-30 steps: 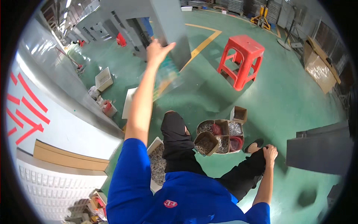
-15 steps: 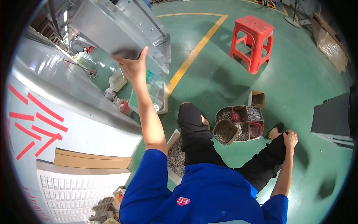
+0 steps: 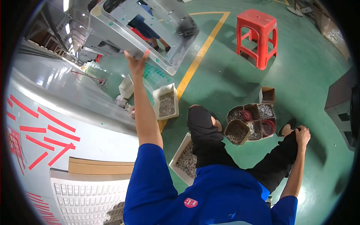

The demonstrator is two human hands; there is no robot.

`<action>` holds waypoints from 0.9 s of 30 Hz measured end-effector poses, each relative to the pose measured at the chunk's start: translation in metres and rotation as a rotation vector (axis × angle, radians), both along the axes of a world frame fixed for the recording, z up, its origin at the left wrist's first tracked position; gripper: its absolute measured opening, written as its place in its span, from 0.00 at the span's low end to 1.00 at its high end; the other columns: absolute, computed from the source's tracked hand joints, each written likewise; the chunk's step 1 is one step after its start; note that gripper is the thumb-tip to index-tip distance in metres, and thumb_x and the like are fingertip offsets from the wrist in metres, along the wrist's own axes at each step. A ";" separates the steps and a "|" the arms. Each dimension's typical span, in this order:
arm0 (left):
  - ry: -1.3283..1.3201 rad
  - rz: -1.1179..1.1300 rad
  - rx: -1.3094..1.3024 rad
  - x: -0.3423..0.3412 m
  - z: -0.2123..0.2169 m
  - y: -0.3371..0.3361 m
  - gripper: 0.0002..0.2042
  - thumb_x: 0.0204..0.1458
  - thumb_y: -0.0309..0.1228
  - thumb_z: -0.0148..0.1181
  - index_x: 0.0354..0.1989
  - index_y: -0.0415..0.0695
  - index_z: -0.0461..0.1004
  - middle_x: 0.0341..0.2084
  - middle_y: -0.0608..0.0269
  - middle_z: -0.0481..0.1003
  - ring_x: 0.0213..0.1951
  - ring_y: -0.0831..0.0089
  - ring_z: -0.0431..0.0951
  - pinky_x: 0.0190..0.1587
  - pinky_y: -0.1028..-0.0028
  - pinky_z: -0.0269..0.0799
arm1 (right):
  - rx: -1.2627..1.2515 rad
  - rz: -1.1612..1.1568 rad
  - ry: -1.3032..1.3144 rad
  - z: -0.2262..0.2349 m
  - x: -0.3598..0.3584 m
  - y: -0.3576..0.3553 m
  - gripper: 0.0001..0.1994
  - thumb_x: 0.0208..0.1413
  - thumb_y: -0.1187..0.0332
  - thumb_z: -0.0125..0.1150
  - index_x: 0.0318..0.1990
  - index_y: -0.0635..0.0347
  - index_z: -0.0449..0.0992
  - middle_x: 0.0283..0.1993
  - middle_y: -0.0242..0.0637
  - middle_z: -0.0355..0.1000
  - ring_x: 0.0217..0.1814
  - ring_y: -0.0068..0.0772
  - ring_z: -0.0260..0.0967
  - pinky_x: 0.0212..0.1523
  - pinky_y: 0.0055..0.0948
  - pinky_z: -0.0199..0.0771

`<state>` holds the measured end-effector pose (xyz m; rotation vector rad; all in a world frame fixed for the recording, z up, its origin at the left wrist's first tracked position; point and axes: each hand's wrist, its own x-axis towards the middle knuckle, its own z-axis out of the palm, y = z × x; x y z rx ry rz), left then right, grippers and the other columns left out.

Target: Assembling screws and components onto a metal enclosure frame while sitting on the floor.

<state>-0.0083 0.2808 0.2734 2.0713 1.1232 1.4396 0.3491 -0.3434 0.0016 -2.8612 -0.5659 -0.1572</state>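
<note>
A large grey metal panel with a raised rim, a big cut-out and small green dots stands tilted at the upper left. My left hand is on its lower edge, thumb and forefinger apart; the other fingertips are hidden. Below the panel, green translucent sheeting lies beside a white bin of small parts. My right hand rests over my right knee, fingers spread and holding nothing. Between my feet sit several cardboard boxes of small metal parts, some holding red cups.
Another white bin of small parts is by my left leg. A red plastic stool stands ahead on the green floor. A dark grey box-shaped unit is at the far right. Beyond the panel's cut-out, another person's legs show.
The panel has turned and shifted, so its rim and cut-out now show. My left hand has moved to its lower edge. My view has swung slightly left; my right hand stays on the knee.
</note>
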 end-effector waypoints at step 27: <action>-0.032 -0.709 -0.204 -0.047 0.003 -0.022 0.41 0.41 0.39 0.67 0.63 0.39 0.53 0.48 0.58 0.70 0.48 0.70 0.70 0.51 0.73 0.65 | 0.016 -0.036 0.077 -0.003 0.008 -0.006 0.12 0.45 0.61 0.59 0.36 0.55 0.79 0.37 0.44 0.74 0.44 0.46 0.70 0.46 0.41 0.69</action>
